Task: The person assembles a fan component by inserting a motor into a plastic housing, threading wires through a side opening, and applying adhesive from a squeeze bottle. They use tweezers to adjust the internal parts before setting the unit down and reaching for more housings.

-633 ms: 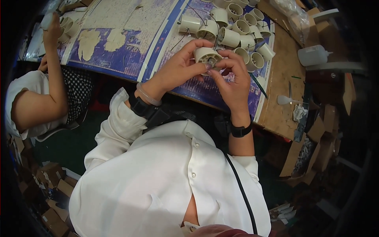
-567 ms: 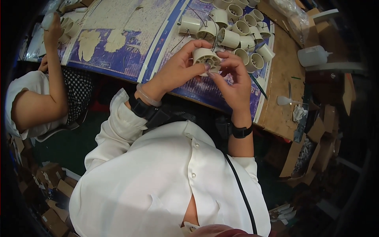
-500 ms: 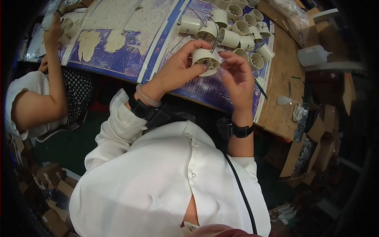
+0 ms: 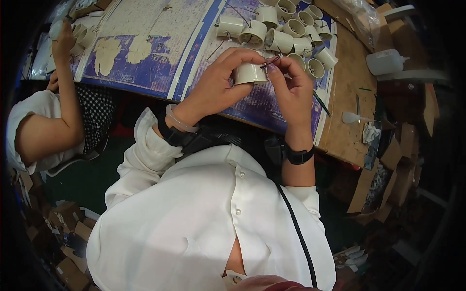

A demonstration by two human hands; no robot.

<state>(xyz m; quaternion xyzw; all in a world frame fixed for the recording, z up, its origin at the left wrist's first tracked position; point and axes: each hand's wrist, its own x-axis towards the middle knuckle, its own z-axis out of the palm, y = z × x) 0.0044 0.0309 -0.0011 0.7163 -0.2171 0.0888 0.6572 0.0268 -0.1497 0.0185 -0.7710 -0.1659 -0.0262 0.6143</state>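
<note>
A cream cylindrical plastic housing [image 4: 250, 74] is held over the near edge of the table by my left hand [image 4: 218, 83]. The fingers lie over its top and the thumb presses below, with its smooth side wall facing me. Dark thin wires [image 4: 271, 62] come out at its upper right. My right hand [image 4: 295, 97] pinches these wires between thumb and index finger. Just beyond my hands stand and lie several similar housings [image 4: 252, 34], some with wires sticking out and small parts inside.
The table [image 4: 145, 63] has a worn blue and white covering. Right of it lie a white squeeze bottle [image 4: 386, 62], a small nozzle bottle [image 4: 350, 118] and a green stick [image 4: 321, 103]. Open cardboard boxes [image 4: 371, 189] stand at the right. At the left sits another person [image 4: 53, 111].
My left hand has tilted the housing, so its ribbed open end has turned out of view and its side wall shows. My right hand has closed on the wires.
</note>
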